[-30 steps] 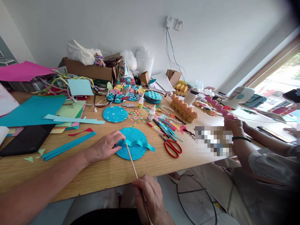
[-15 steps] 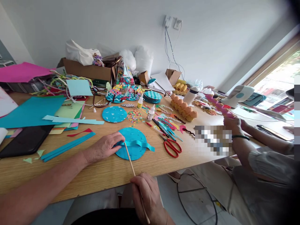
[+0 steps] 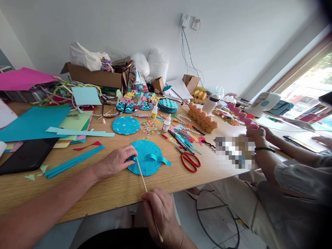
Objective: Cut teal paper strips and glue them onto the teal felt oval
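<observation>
A round blue disc (image 3: 155, 169) lies near the table's front edge, with small scraps stuck on it. Across it runs a wavy blue paper strip (image 3: 155, 157), its right end sticking out past the rim. My left hand (image 3: 116, 160) is at the disc's left side, fingers pinching the strip's left end, which they partly hide. In my right hand (image 3: 163, 216), closed in front of the table edge, is a thin wooden stick (image 3: 141, 175). The stick's tip touches down on the strip or disc right beside my left fingertips; exactly which I cannot tell.
Red-handled scissors (image 3: 190, 162) lie right of the disc. Behind stand two glue bottles (image 3: 166, 124), beside confetti and another blue disc (image 3: 126, 125). Blue strips (image 3: 75, 162) and a black phone-like slab (image 3: 28, 155) lie left. At right, another person's hands (image 3: 255, 135) hold a pink egg-carton strip.
The strip's stretch beside the stick's tip now sits lower against the disc, its raised wave showing only farther right. The stick has shifted slightly left. Both hands keep their grip.
</observation>
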`<action>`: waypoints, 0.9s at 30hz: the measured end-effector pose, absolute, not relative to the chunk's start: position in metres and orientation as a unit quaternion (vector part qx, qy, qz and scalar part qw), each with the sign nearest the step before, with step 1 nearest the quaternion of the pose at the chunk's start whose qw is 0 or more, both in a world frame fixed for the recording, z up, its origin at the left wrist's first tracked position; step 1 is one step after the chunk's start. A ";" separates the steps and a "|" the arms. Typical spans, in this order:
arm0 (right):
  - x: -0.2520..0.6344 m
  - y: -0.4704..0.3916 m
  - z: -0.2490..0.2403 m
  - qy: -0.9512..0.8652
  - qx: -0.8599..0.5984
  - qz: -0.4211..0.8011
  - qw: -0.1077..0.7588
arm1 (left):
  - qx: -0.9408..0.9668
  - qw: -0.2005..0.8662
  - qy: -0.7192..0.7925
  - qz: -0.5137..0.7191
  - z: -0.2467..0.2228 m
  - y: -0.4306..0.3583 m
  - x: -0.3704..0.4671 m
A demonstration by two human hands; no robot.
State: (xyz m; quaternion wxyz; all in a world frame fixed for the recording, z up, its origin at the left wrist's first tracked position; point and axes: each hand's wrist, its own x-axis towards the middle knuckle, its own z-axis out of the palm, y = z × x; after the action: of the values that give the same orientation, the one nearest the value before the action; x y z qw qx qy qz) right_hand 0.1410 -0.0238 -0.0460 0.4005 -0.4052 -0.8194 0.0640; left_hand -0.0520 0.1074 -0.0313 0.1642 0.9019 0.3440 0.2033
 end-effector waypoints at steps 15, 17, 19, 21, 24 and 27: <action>0.158 -0.034 -0.036 -0.785 -0.416 0.077 0.452 | 0.903 0.184 0.333 0.199 -0.031 0.108 -0.054; 0.166 -0.037 -0.036 -0.774 -0.436 0.062 0.455 | 0.902 0.189 0.335 0.196 -0.030 0.109 -0.055; 0.172 -0.039 -0.037 -0.767 -0.455 0.055 0.450 | 0.902 0.191 0.338 0.189 -0.027 0.109 -0.055; 0.175 -0.039 -0.040 -0.765 -0.462 0.054 0.445 | 0.905 0.186 0.338 0.181 -0.023 0.110 -0.055; 0.174 -0.037 -0.044 -0.768 -0.461 0.065 0.440 | 0.910 0.172 0.336 0.170 -0.015 0.111 -0.053; 0.171 -0.033 -0.044 -0.767 -0.467 0.075 0.434 | 0.918 0.158 0.325 0.166 -0.008 0.112 -0.050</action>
State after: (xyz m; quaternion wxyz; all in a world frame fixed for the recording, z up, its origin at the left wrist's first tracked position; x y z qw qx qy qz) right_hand 0.1707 -0.0325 -0.0444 0.4340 -0.4666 -0.7671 0.0748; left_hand -0.0504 0.1121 -0.0085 0.1580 0.9176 0.3249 0.1658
